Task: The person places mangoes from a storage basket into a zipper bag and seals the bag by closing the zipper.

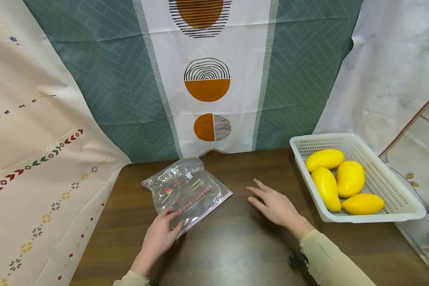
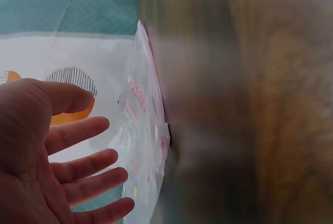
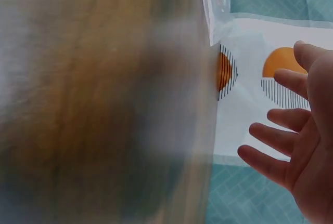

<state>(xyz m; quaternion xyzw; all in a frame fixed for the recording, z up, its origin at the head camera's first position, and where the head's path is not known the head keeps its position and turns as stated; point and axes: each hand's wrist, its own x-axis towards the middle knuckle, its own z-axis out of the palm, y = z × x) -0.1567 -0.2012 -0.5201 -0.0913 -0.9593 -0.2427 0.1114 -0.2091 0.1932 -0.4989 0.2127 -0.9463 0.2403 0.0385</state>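
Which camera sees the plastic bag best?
The head view, because nearly all of the plastic bag shows, even its pink letters. The left wrist view sees it slantwise; the right wrist view, only a corner.

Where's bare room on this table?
Bare table: between the left hand and right hand, and farther back, between plastic bag and white basket. Crowded: the bag's corner by the left hand, and the basket, holding four yellow fruits.
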